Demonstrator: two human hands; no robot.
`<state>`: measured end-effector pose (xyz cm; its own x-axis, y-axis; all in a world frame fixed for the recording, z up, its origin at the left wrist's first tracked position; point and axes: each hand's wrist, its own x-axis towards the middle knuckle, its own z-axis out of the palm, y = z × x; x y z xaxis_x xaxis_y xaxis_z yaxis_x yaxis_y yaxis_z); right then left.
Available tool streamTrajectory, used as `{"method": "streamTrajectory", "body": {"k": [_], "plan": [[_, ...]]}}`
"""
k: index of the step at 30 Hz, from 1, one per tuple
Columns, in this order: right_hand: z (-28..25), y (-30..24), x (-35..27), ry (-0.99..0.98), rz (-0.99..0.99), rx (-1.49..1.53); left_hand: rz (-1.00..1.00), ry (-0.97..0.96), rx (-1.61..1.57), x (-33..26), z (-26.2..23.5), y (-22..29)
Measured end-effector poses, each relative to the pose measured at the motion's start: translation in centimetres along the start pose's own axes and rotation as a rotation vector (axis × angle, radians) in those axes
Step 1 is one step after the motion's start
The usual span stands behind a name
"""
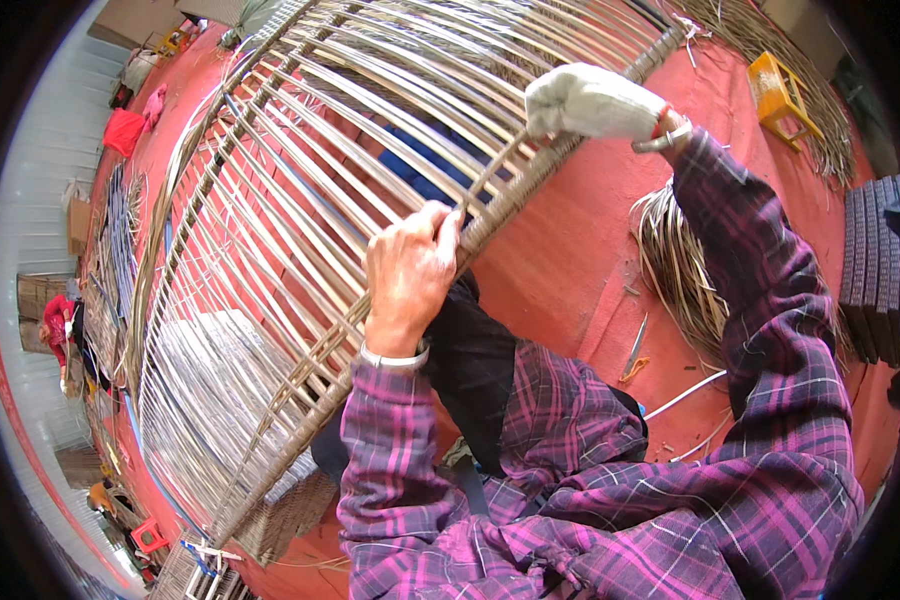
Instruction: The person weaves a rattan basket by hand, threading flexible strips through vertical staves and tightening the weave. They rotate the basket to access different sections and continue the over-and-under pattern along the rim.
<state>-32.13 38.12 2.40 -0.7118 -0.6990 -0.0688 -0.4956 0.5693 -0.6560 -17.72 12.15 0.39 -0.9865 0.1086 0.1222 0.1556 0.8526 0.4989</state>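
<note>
A large curved frame (270,250) of many thin rattan strands fills the middle and left, its near rim wrapped in woven strips. My bare left hand (408,270) grips that wrapped rim (510,195) with its fingers pinched on a strand. My right hand (592,103), in a white work glove, is closed on a thin rattan strip (490,172) that runs down toward the left hand. Both arms wear purple plaid sleeves.
The floor (570,260) is red. A bundle of loose rattan strips (675,270) lies to the right, with a small tool (634,352) beside it. A yellow stool (782,95) stands at the upper right. Dark stacked panels (875,260) sit far right. A person in red (55,320) is far left.
</note>
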Motion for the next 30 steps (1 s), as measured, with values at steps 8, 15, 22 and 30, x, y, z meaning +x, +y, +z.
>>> {"method": "streamTrajectory", "body": {"k": [8,15,22,30], "plan": [[7.8,-5.9,-7.3,0.159,-0.089,-0.044,-0.036,-0.114,-0.227,-10.9,-3.0,-0.5],[6.3,-4.5,-7.8,0.272,-0.182,-0.038,0.046,0.014,-0.06,-10.9,-2.2,-1.7],[1.6,-3.3,-9.7,0.27,0.058,-0.033,0.149,0.268,0.172,-10.8,-2.2,-1.0],[0.1,-10.1,-12.1,0.231,-0.226,0.141,0.483,0.076,-0.528,-2.1,-1.3,6.8]]}}
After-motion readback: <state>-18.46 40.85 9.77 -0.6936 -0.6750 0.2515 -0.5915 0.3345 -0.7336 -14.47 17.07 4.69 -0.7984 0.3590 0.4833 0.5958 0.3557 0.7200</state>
